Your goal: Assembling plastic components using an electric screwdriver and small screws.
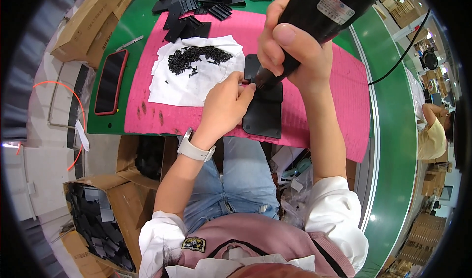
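Nearest, a black cylindrical power tool (322,15) filled the right hand (307,56), grip closed. On pink ribbed sheeting (351,98), by the tool's nose and left hand (227,101), lay a flat black rectangular plate (263,116); the left grip's state couldn't be told. Small black pieces (189,59) lay heaped leftward.

On your left, on the green table (135,56): phone (111,82) in a red case, screen dark; thin pale tool (130,43) near its far end. Beside the table: large cardboard box (83,29), curved orange hose (54,81). Near your left leg: open carton (130,199). Far right: person in yellow (432,138), stacked boxes (420,238).
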The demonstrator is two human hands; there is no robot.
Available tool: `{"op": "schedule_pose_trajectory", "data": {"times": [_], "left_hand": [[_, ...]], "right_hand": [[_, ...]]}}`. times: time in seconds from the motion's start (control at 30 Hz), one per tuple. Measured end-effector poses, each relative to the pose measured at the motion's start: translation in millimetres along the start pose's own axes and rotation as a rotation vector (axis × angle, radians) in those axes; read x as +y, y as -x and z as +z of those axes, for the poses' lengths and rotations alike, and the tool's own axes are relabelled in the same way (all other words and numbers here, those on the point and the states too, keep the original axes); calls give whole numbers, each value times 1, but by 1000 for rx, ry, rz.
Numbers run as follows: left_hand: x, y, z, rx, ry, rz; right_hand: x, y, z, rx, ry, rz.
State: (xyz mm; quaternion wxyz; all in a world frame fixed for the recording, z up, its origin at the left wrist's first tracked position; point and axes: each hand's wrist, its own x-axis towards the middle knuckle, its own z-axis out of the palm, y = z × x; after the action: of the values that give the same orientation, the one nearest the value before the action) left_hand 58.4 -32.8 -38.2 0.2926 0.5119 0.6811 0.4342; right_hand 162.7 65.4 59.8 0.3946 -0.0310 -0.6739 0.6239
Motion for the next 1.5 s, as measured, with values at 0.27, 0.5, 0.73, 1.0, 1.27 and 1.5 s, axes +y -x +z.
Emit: {"op": "schedule_pose_trajectory", "data": {"times": [0.27, 0.5, 0.73, 1.0, 1.27, 1.5], "left_hand": [[-1, 1, 3, 59, 68, 21], [-4, 3, 17, 315, -38, 173], [3, 44, -4, 317, 349, 268], [-121, 295, -58, 1153, -443, 69], [-255, 669, -10, 1196, -620, -1332], [-342, 674, 13, 1242, 304, -1455]], "right_hand": [[-5, 3, 14, 38, 81, -49], [-20, 26, -22, -21, -133, 47], [-12, 77, -196, 326, 822, 480], [48, 89, -322, 381, 1468, 656], [42, 110, -257, 574, 1471, 411], [23, 67, -90, 417, 1790, -111]]}}
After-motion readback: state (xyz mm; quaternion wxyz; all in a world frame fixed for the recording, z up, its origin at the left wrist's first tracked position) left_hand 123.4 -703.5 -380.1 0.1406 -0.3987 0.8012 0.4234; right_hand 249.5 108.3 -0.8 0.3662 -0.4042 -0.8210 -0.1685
